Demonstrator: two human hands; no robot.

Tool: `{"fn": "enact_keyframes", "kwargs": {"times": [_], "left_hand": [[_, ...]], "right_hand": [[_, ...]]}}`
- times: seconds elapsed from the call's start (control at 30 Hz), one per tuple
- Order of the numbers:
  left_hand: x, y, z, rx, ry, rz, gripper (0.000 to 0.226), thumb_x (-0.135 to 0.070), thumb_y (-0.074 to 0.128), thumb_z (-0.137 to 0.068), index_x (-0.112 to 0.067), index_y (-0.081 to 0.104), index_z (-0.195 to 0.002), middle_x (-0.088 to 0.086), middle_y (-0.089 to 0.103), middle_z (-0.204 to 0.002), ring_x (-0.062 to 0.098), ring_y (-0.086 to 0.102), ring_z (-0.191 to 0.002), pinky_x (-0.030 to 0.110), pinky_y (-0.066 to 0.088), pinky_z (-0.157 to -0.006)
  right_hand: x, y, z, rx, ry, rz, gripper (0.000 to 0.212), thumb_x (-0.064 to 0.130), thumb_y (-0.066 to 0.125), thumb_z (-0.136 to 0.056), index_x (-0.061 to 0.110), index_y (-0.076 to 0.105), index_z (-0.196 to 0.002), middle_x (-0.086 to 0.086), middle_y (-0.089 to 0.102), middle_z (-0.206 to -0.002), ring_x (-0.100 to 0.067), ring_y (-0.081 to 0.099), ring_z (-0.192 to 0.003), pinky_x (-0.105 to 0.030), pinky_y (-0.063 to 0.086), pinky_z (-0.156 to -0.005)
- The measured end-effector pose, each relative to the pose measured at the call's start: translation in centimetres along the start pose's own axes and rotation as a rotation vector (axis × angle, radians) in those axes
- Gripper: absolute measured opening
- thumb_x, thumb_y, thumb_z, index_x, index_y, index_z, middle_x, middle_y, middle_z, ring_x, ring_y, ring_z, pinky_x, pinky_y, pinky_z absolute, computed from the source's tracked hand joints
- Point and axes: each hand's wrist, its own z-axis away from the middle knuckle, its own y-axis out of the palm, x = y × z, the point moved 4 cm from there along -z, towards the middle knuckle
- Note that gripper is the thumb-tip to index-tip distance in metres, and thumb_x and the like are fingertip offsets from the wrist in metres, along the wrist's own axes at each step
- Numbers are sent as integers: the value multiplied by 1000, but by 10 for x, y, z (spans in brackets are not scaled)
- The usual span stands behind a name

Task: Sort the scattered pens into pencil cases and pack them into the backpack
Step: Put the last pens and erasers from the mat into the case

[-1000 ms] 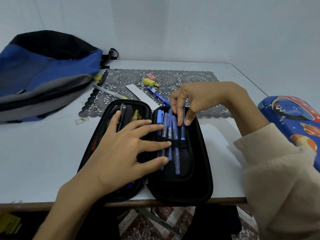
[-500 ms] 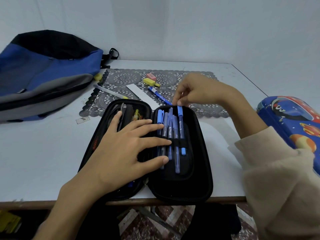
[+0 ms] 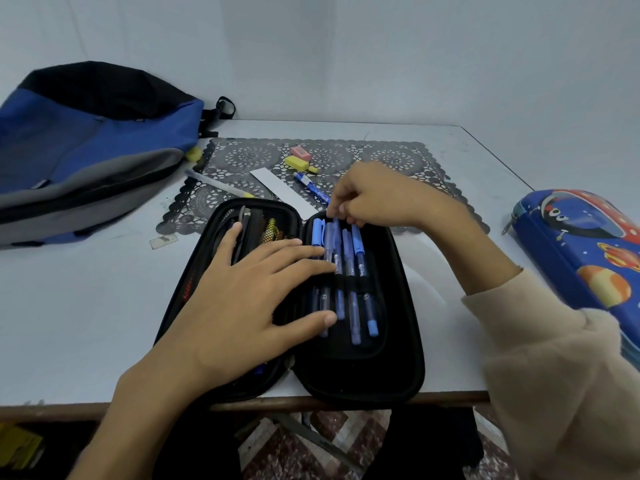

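On the table: black pencil case lies open at the near edge, blue pens under its elastic band.
Left grip: released, flat, pressing the case.
Right grip: pinches the top of the centre pen.
Changed: rightmost pen now seated; right grip has moved over.
Meaning: loose pen and backpack wait.

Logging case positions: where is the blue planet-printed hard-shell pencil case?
Head view: the blue planet-printed hard-shell pencil case lies at the white table's right edge, right of the black pencil case.
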Motion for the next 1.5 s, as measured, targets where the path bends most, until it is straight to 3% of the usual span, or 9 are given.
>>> {"fn": "enact_keyframes", "kwargs": {"times": [0.23,0.4,0.57,0.73,0.93,1.2,1.3,1.4,1.5], "left_hand": [[0,0,1,-4,1,-8,60,-75,25,-89,-44,50,-134,-23,40,-146,-3,31,-137,59,10,-118],[0,0,0,-7,1,-15,60,-75,26,-89,-44,50,-134,-23,42,-145,-3,31,-138,59,12,-117],[1,1,0,-3,0,-12,59,-75,26,-89,-45,50,-134,-24,41,-145,-4,30,-138,59,11,-117],[1,1,0,3,-9,-16,56,-72,25,-91,-45,49,-134,-24,41,-145,-5,30,-137,58,8,-118],[1,2,0,18,-27,-44,57,-69,21,-93,-44,44,-138,-26,38,-147,-7,27,-139,55,3,-119],[1,1,0,17,-30,-40,57,-69,21,-93,-43,47,-137,-26,38,-146,-7,27,-139,54,2,-119],[1,2,0,23,-34,-47,57,-70,21,-92,-44,45,-138,-27,37,-147,-8,25,-139,54,1,-119],[1,2,0,25,-37,-50,58,-69,20,-93,-44,45,-138,-27,36,-147,-8,25,-139,54,2,-119],[0,2,0,20,-37,-46,58,-69,21,-93,-44,46,-138,-26,37,-147,-7,26,-139,54,2,-119]], "right_hand": [[0,1,5,28,34,-71,36,-7,39,-85,2,72,-98,-13,69,-90,-27,69,-88,-34,59,-75],[3,6,3,66,-6,-67,37,-6,42,-87,10,70,-106,-11,70,-97,-23,67,-90,-34,55,-79],[3,6,3,107,-24,-77,36,-6,44,-86,9,70,-105,-8,69,-90,-16,65,-80,-26,53,-71],[-1,4,3,126,-16,-106,37,-8,40,-86,5,70,-104,-12,71,-92,-14,64,-76,-29,57,-73],[0,6,2,119,-45,-91,30,-3,51,-84,8,73,-100,-10,72,-87,-13,64,-75,-30,56,-73],[2,4,5,138,-56,-125,30,-4,53,-83,9,75,-99,-5,73,-83,-3,62,-65,-22,52,-68],[0,4,7,174,-39,-155,28,-2,53,-88,8,73,-104,-7,73,-89,-8,66,-75,-22,56,-71],[-6,-1,8,97,24,-165,29,0,47,-92,6,71,-106,-10,72,-92,-20,70,-87,-29,59,-77],[-6,0,10,94,55,-94,30,1,45,-92,7,71,-105,-10,71,-92,-23,69,-86,-29,59,-71]]}}
